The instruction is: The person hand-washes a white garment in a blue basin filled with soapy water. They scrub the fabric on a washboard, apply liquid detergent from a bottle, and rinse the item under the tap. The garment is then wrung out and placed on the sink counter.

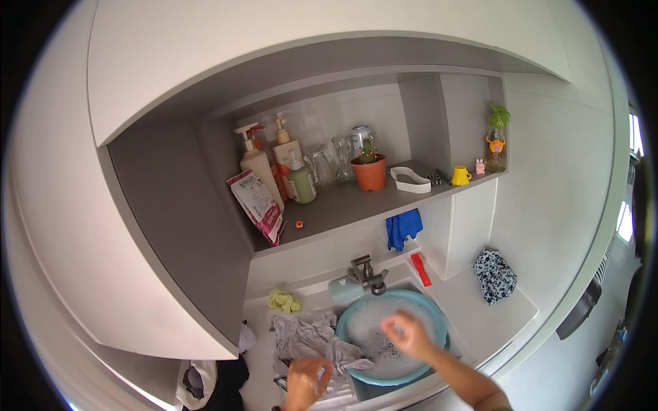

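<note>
A round light-blue basin (440, 313) holds cloudy water topped with white suds (383, 311). Over the water hovers my right hand (408, 334), blurred, with its fingers curled; no object shows in it. My left hand (307, 379) is at the bottom of the view, thumb apart from the fingers, with nothing visible in its grasp. It is over or beside a wet light-grey garment (308, 334), and I cannot tell whether it touches it. The crumpled garment lies left of the basin, and one end hangs over the rim. Beneath it shows a ridged white washboard surface (336, 393).
A metal faucet (366, 272) stands behind the basin. A red brush (420, 269) and patterned cloth (494, 276) lie right; a yellow-green cloth (284, 300) lies left. Above, a shelf (329, 218) holds pump bottles (302, 182) and a potted cactus (369, 172). A blue cloth (403, 228) hangs below it.
</note>
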